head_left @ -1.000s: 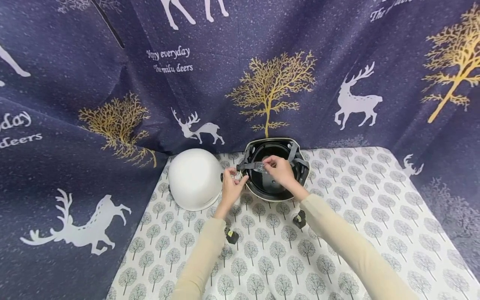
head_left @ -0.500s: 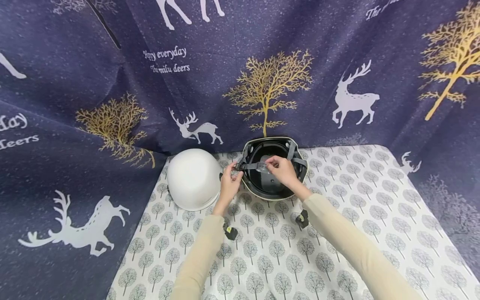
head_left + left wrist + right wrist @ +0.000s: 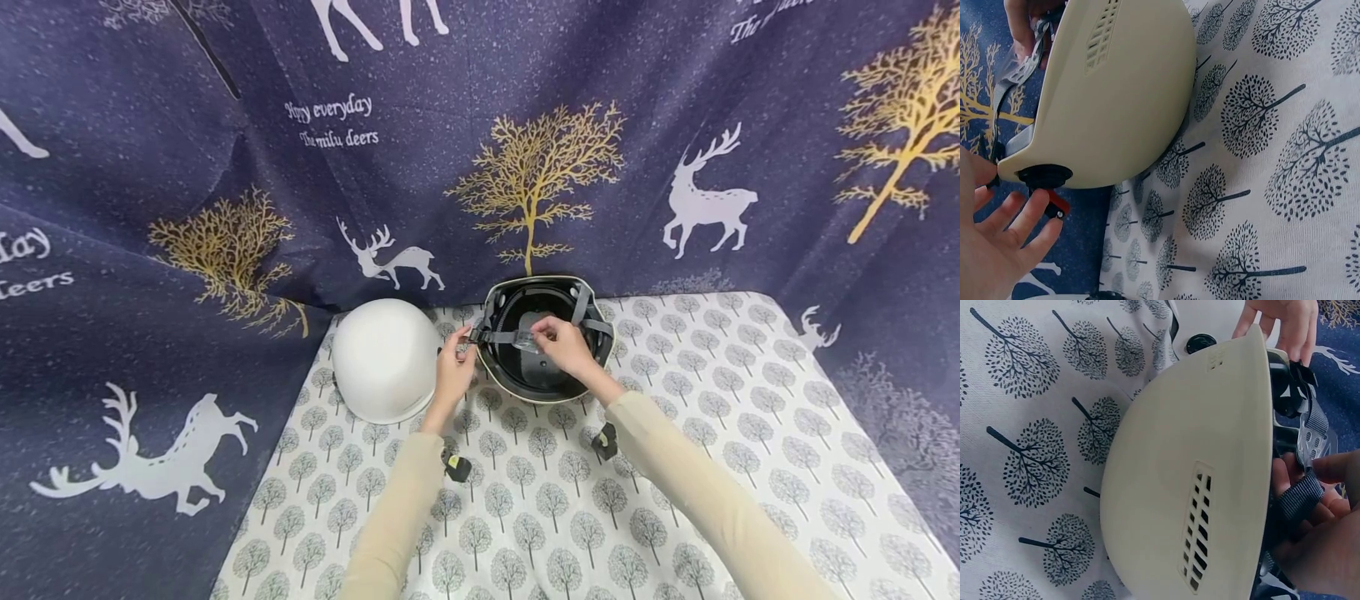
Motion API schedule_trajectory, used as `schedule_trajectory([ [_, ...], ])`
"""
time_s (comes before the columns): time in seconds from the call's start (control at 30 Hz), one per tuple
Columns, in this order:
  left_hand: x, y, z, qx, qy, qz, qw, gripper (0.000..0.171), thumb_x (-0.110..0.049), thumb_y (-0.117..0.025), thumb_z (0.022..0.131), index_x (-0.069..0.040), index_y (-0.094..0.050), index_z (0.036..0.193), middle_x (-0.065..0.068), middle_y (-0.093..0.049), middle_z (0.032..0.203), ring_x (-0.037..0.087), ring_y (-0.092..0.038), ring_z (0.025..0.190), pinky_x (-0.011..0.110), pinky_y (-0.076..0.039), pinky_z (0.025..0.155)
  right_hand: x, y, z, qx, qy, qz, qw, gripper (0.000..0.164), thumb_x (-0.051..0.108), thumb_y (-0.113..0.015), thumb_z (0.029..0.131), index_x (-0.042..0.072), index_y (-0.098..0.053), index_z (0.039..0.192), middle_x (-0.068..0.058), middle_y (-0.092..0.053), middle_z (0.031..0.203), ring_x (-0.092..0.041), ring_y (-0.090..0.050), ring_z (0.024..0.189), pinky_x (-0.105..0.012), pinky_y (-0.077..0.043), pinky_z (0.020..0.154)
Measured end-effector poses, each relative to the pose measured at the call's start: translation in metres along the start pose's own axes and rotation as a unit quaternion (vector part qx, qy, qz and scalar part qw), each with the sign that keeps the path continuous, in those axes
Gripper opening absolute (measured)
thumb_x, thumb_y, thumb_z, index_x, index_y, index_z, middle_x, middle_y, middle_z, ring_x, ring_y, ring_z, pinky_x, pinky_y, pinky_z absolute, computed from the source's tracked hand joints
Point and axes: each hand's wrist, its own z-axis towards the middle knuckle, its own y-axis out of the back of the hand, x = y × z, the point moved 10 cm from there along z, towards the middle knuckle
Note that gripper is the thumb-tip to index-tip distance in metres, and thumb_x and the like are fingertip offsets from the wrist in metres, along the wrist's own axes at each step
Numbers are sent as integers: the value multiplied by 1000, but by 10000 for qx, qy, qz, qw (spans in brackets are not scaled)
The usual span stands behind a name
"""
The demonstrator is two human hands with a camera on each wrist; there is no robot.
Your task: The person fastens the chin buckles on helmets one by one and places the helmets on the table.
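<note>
A cream helmet [image 3: 1116, 106] lies crown down on the table, its black inside facing up in the head view. Across its opening runs a grey chin strap [image 3: 498, 337] with a clear plastic chin cup [image 3: 527, 342]. At the strap's left end, my left hand [image 3: 452, 377] pinches a black buckle [image 3: 476, 336] between thumb and index finger. The other fingers spread beside a black knob [image 3: 1044, 175] with a red part on the helmet's side. My right hand [image 3: 564, 346] pinches the strap by the chin cup, keeping it stretched over the opening.
A white helmet [image 3: 384, 360] stands dome up just left of the cream one. Both are on a tree-print tablecloth [image 3: 555, 500]. Behind the table hangs a dark blue deer-print curtain [image 3: 420, 150], close to the cream helmet's far rim.
My left hand's thumb and index finger have closed in on the buckle from a wider spread at the rim. The right hand stays at the chin cup. Both helmets keep their places.
</note>
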Motion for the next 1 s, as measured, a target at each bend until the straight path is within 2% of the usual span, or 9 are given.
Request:
schedule_trajectory([
  [0.23,5,3,4,6,203,23,9998,38,4,-49,95,2,-52,133,24,-59,117,3,-47,61,15,-40,52,-2,-7,0,232,-120,41,9997,20,2,-53,94,0,-66,109,-19,-71,94,-18,-68,74,-23,-52,65],
  [0.37,7,4,9,-26,223,-124,9997,38,7,-50,92,4,-54,130,26,-59,115,2,-47,60,15,-42,52,-3,-10,-3,345,-126,-97,9993,24,2,-51,93,0,-66,111,-19,-72,91,-23,-68,76,-24,-51,64],
  [0.43,8,6,13,-92,218,-175,9996,37,10,-50,91,5,-56,127,27,-60,114,6,-50,61,15,-43,52,-3,-11,-4,379,-92,-115,9992,25,1,-50,93,-1,-66,111,-19,-71,87,-24,-67,75,-24,-49,62],
  [0.6,15,7,22,-173,290,-88,9994,36,12,-52,89,7,-57,125,29,-61,114,28,-63,71,14,-46,58,-4,-15,-4,478,-44,-27,9988,26,0,-48,93,-2,-66,112,-19,-70,87,-22,-65,73,-23,-46,61],
  [0.7,23,3,26,45,492,-109,9987,44,15,-48,88,6,-55,131,31,-59,123,20,-58,67,13,-42,61,-5,-19,-4,531,-93,11,9985,26,0,-49,93,-2,-66,112,-20,-71,89,-20,-65,74,-22,-47,62],
  [0.83,30,-6,28,544,823,-534,9937,62,22,-39,79,7,-47,139,31,-51,137,4,-37,54,13,-35,51,-8,-22,-5,569,-155,8,9983,26,0,-49,93,-1,-67,112,-19,-71,90,-19,-65,74,-22,-46,62],
  [0.87,32,-8,29,621,911,-614,9920,65,23,-38,78,6,-47,140,30,-50,138,6,-37,53,14,-35,50,-8,-23,-5,564,-147,-5,9983,26,0,-49,93,-1,-67,112,-19,-71,89,-18,-64,73,-22,-46,62],
  [0.93,35,-11,31,717,997,-676,9901,66,23,-38,76,7,-47,139,29,-51,139,10,-49,62,17,-43,53,-8,-23,-5,574,-146,-39,9982,26,1,-49,93,0,-67,112,-17,-71,86,-17,-62,72,-23,-45,62],
  [1.0,42,-14,33,726,1088,-626,9894,63,21,-40,78,6,-49,138,27,-53,139,20,-57,79,27,-53,65,-9,-23,-5,567,-140,-64,9983,26,1,-49,92,0,-67,111,-16,-70,83,-15,-60,70,-23,-45,62],
])
